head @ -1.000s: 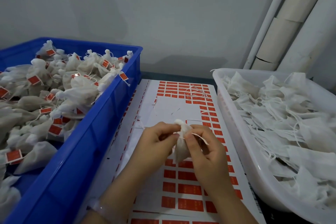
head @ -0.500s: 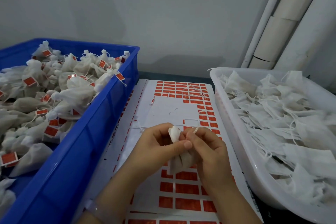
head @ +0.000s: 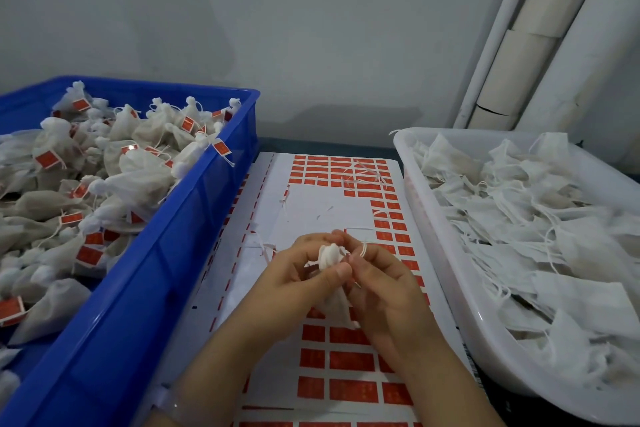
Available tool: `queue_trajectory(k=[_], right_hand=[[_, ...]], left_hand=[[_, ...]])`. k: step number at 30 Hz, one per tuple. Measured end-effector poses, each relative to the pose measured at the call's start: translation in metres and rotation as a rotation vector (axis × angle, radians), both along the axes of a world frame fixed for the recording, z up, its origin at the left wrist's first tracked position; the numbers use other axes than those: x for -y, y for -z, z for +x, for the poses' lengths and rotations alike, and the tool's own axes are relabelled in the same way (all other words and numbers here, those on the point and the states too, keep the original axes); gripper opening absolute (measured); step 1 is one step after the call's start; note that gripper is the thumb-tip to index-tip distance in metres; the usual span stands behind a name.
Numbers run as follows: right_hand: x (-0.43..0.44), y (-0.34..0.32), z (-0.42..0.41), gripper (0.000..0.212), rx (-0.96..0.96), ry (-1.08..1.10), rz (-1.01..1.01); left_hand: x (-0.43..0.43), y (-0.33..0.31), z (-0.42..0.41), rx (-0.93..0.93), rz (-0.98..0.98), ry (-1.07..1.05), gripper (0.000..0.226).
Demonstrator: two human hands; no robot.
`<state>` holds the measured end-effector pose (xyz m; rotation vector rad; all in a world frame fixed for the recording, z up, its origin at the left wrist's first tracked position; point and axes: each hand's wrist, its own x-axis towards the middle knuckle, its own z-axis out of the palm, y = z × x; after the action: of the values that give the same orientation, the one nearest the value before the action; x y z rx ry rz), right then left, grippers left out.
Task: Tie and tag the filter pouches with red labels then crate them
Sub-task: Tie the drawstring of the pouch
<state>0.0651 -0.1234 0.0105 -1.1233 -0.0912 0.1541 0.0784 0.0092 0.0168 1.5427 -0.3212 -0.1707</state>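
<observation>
Pouch [head: 330, 256] is held over the label sheet [head: 349, 360], between crate [head: 166, 253] and tray [head: 436, 253]. Left hand [head: 301, 274] pinches the gathered neck, thumb pressed across it. Right hand [head: 388, 291] is curled against the pouch body, with the string [head: 363, 248] looped round its forefinger. A second ago that string trailed loose to the right, and it has since been drawn in and wound. Judgement: tying is under way, the knot is not confirmed, no red label is on this pouch, and crating is outstanding.
</observation>
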Motion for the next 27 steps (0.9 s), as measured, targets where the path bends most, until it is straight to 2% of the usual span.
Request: queue_trajectory(k=[3, 6, 10, 16, 22, 27], right_hand=[[-0.001, 0.002, 0.000, 0.034, -0.026, 0.003, 0.050], [-0.003, 0.002, 0.000, 0.024, -0.047, 0.006, 0.090], [-0.002, 0.003, 0.000, 0.024, -0.112, -0.104, 0.128], [0.001, 0.004, 0.003, 0.025, -0.142, -0.071, 0.065], [-0.002, 0.006, 0.003, 0.032, -0.079, -0.009, -0.029], [-0.003, 0.013, 0.004, 0.026, -0.029, 0.106, -0.166]], left_hand=[[0.006, 0.001, -0.003, 0.005, -0.017, -0.016, 0.038], [0.004, 0.000, -0.002, 0.030, -0.026, -0.031, 0.038], [0.002, 0.001, -0.002, -0.061, -0.082, 0.033, 0.032], [-0.002, 0.004, 0.001, -0.115, -0.119, 0.077, 0.042], [-0.002, 0.004, 0.003, -0.224, -0.208, 0.126, 0.026], [0.000, 0.004, 0.004, -0.172, -0.074, 0.015, 0.028]])
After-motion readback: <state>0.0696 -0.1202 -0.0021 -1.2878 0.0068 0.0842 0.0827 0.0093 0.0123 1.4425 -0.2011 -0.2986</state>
